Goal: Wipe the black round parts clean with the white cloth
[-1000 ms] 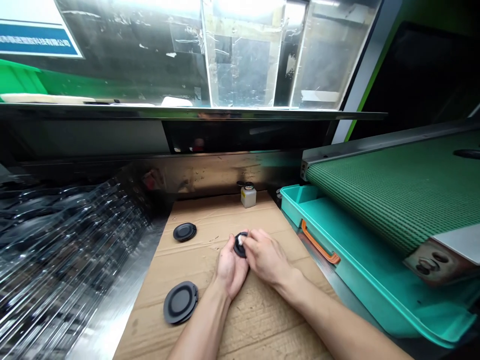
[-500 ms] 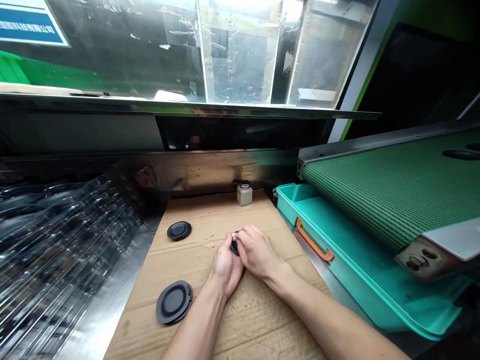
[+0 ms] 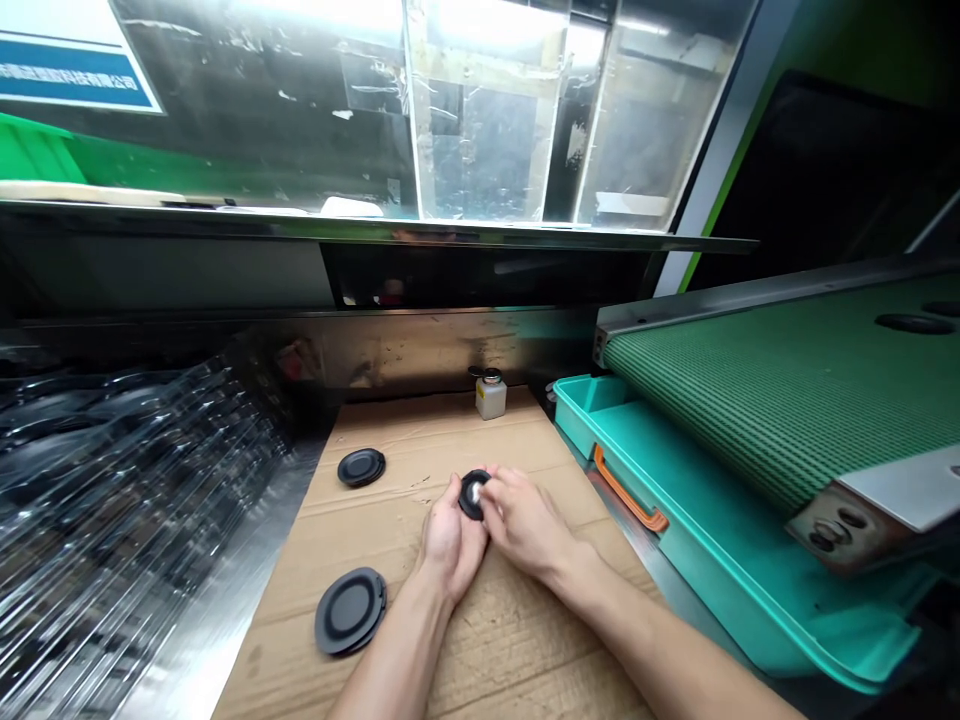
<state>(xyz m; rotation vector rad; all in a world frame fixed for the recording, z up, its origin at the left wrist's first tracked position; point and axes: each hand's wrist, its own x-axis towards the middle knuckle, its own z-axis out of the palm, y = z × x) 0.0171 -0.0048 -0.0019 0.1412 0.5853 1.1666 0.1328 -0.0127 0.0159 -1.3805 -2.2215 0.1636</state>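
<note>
black rubber disc point(image 3: 472, 495) is held just above the cardboard sheet point(image 3: 510, 650), clamped between both hands: the left hand point(image 3: 450, 545) cups it steady while the right hand point(image 3: 525, 522) presses fingertips point(image 3: 487, 497) on a white patch point(image 3: 475, 492) on its face. a second disc point(image 3: 361, 467) and a third disc point(image 3: 350, 611) lie flat nearby.

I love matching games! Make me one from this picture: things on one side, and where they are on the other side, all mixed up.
Things:
1. small white bottle
2. orange handle
3. green belt
4. middle black disc

Places:
A. on the side of the teal tray
B. between the left hand and right hand
C. at the far edge of the cardboard
D. above the teal tray

Right pairs: 1-C, 2-A, 3-D, 4-B
</note>
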